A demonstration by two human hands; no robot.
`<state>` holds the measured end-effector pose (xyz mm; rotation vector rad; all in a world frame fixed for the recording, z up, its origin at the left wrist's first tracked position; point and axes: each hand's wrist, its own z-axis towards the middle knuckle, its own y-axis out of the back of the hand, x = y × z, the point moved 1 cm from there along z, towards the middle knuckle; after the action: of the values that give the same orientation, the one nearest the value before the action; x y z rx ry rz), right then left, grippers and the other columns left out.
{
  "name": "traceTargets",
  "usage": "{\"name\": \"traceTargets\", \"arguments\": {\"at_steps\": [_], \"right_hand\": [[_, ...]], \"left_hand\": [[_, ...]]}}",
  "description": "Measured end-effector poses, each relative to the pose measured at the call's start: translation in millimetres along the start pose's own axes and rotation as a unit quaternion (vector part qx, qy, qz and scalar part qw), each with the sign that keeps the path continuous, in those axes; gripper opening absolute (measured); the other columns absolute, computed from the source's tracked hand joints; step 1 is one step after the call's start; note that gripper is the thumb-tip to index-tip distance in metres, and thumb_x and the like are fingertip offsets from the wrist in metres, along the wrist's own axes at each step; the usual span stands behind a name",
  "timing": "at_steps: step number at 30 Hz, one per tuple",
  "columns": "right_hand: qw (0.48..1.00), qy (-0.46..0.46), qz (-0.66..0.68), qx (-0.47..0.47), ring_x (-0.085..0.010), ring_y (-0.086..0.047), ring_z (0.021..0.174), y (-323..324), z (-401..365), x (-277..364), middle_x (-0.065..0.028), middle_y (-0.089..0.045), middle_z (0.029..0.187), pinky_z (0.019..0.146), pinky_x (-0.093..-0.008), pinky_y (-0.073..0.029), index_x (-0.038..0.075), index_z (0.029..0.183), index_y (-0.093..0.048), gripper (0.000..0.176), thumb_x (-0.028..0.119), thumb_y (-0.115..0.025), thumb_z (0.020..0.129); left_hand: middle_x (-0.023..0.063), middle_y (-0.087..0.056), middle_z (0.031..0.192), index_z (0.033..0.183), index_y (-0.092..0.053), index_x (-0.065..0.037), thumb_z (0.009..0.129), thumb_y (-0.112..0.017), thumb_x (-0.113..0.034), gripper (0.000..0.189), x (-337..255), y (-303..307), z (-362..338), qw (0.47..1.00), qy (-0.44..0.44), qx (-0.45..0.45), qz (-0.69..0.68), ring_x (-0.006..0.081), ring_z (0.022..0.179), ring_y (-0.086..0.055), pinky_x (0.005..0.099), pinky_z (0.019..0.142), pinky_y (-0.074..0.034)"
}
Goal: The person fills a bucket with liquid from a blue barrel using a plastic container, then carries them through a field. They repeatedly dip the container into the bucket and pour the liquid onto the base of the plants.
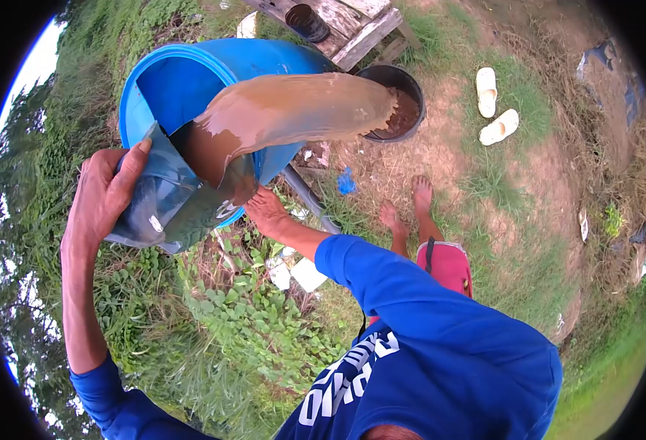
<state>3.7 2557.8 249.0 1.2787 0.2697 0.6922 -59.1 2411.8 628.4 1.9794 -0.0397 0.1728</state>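
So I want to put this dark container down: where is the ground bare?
Bare dirt lies between the black round bucket, the white sandals and the bare feet. Crowded: beside the blue plastic barrel, where the left hand and right hand grip the dark plastic container over weeds and white litter.

Soft, even daylight, faint shadows; strong fisheye warping with black corners.

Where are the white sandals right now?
Head view, upper right: the white sandals lie on the ground, just right of the black bucket that the muddy water pours into.
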Motion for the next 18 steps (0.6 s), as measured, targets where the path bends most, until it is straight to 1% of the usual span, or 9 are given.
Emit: {"name": "traceTargets", "arguments": {"at_steps": [1, 2, 4, 5, 8, 10, 14, 16, 18], "right_hand": [[0.981, -0.005, -0.193, -0.022, -0.0214, -0.028, 0.138, -13, 0, 8, -0.0089, -0.034, 0.147, 0.118, -0.0329, -0.016, -0.001, 0.135, -0.037, 0.056, 0.013, -0.044, 0.081], [0.981, -0.006, -0.192, -0.02, -0.0214, -0.028, 0.138, -15, 0, 9, -0.0089, -0.034, 0.147, 0.118, -0.0329, -0.016, -0.001, 0.135, -0.037, 0.056, 0.013, -0.044, 0.081], [0.988, 0.015, -0.154, -0.009, -0.0177, -0.029, 0.137, -18, -3, 12, -0.0045, -0.037, 0.146, 0.117, -0.0299, -0.021, 0.001, 0.136, -0.038, 0.044, 0.01, -0.037, 0.093], [0.988, 0.012, -0.152, -0.008, -0.0177, -0.029, 0.137, -12, -4, 8, -0.0045, -0.037, 0.146, 0.117, -0.0299, -0.021, 0.001, 0.136, -0.038, 0.044, 0.01, -0.037, 0.093], [0.997, 0.033, -0.066, 0.004, -0.0176, -0.029, 0.137, 5, -4, -3, -0.0042, -0.036, 0.147, 0.118, -0.0303, -0.02, 0.002, 0.136, -0.038, 0.046, 0.007, -0.037, 0.09], [0.989, -0.006, 0.145, 0.041, -0.0176, -0.031, 0.136, 7, -1, -5, -0.0043, -0.038, 0.145, 0.116, -0.0296, -0.022, 0.005, 0.133, -0.042, 0.047, 0.014, -0.038, 0.087], [0.992, -0.014, 0.119, 0.025, -0.016, -0.031, 0.135, 21, 1, -10, -0.0035, -0.038, 0.145, 0.116, -0.0294, -0.022, 0.005, 0.132, -0.042, 0.046, 0.012, -0.037, 0.087], [0.995, 0.007, 0.084, 0.043, -0.0152, -0.031, 0.135, 21, 2, -10, -0.0033, -0.038, 0.144, 0.115, -0.0296, -0.022, 0.006, 0.132, -0.043, 0.046, 0.013, -0.037, 0.087], [0.994, 0.002, 0.098, 0.042, -0.0149, -0.03, 0.136, 25, 3, -13, -0.003, -0.038, 0.144, 0.116, -0.0299, -0.021, 0.006, 0.133, -0.042, 0.047, 0.014, -0.037, 0.087]], "left_hand": [[0.0076, -0.039, 0.051, 0.065, -0.049, 0.007, 0.092, -0.048, -0.047, 0.061, -4, 0, 2, 1.0, -0.004, -0.002, 0.016, 0.0135, 0.05, -0.039, 0.0365, 0.05, -0.034], [0.0076, -0.039, 0.051, 0.065, -0.049, 0.007, 0.092, -0.048, -0.047, 0.061, -8, 0, 4, 1.0, -0.005, 0.0, 0.016, 0.0135, 0.05, -0.039, 0.0365, 0.05, -0.034], [0.0097, -0.041, 0.051, 0.067, -0.052, 0.009, 0.091, -0.047, -0.05, 0.064, -15, 1, 9, 0.999, 0.025, 0.022, 0.028, 0.0152, 0.05, -0.042, 0.0368, 0.052, -0.037], [0.0097, -0.041, 0.051, 0.067, -0.052, 0.009, 0.091, -0.047, -0.05, 0.064, -17, -1, 11, 0.999, 0.023, 0.024, 0.03, 0.0152, 0.05, -0.042, 0.0368, 0.052, -0.037], [0.006, -0.034, 0.051, 0.061, -0.044, 0.006, 0.094, -0.047, -0.046, 0.061, -25, -3, 16, 1.0, 0.007, 0.002, 0.021, 0.0131, 0.05, -0.036, 0.0368, 0.049, -0.031], [0.0076, -0.035, 0.051, 0.062, -0.045, 0.008, 0.093, -0.046, -0.048, 0.064, -35, -1, 19, 0.998, 0.03, 0.023, 0.048, 0.0135, 0.051, -0.036, 0.0374, 0.05, -0.032], [0.0109, -0.035, 0.052, 0.064, -0.045, 0.009, 0.092, -0.047, -0.05, 0.066, -50, -1, 24, 0.997, 0.031, 0.03, 0.057, 0.0165, 0.051, -0.037, 0.039, 0.052, -0.033], [0.0151, -0.036, 0.052, 0.065, -0.044, 0.011, 0.091, -0.047, -0.051, 0.068, -61, 1, 27, 0.993, 0.053, 0.034, 0.102, 0.0204, 0.051, -0.038, 0.041, 0.054, -0.035], [0.0167, -0.036, 0.053, 0.064, -0.043, 0.011, 0.091, -0.047, -0.052, 0.069, -62, 0, 33, 0.993, 0.048, 0.033, 0.106, 0.0217, 0.051, -0.038, 0.0417, 0.055, -0.035]]}}
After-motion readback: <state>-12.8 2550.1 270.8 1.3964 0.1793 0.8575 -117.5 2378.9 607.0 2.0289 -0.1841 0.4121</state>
